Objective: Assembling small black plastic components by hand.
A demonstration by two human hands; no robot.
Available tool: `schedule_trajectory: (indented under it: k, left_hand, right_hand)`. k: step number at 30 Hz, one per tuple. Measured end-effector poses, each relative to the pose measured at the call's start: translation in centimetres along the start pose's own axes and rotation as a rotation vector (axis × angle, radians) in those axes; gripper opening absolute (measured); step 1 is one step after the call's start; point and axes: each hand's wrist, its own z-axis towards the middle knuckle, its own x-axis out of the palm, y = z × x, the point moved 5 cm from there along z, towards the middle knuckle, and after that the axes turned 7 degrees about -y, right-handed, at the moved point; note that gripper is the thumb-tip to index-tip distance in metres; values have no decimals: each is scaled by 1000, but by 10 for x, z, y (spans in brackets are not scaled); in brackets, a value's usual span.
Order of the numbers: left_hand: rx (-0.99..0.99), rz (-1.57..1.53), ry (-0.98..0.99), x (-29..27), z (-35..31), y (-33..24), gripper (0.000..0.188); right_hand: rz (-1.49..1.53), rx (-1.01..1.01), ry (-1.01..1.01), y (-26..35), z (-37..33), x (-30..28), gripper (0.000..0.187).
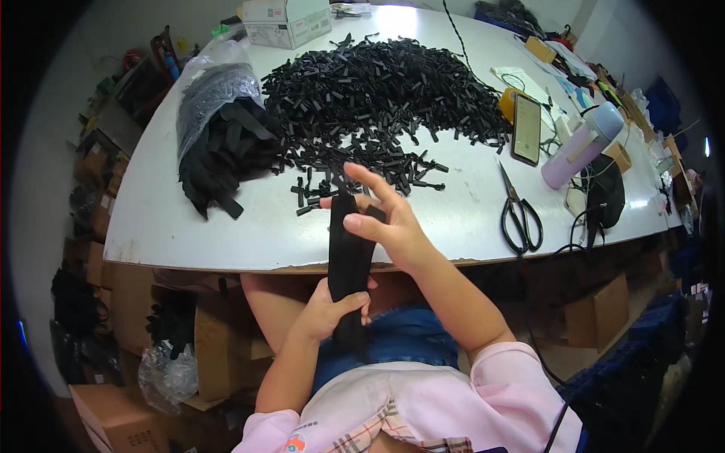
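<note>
A wide black fabric strap [343, 245] stands upright in front of me, over the near table edge. My left hand [326, 308] is closed round its lower part, thumb across the front. Higher up, my right hand [393, 226] has the strap's upper part among its fingers, with the index finger raised and the thumb held away. Some right fingers are hidden behind the fabric. Just beyond lies a big heap of small black pieces [385, 83], some scattered toward me. Left of the heap, more black straps [226, 155] spill from a clear plastic bag [215, 94].
On the table's right lie black-handled scissors [521, 226], a phone [526, 128], a yellow tape measure [510, 104] and a lilac bottle [578, 151]. A white box [287, 26] stands at the back. Cardboard boxes [219, 343] sit below the table on the left.
</note>
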Motion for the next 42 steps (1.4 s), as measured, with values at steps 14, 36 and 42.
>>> schedule_trajectory:
  k: [14, 36, 42]
  left_hand:
    - [49, 140, -71, -23, -2, 13, 21]
    - [513, 20, -561, -23, 5, 5, 19]
    - [134, -223, 7, 0, -2, -4, 21]
  right_hand:
    - [-230, -494, -353, 59, -13, -35, 18]
    - [-619, -343, -174, 11, -37, 20, 35]
    - [-39, 533, 147, -37, -50, 2, 44]
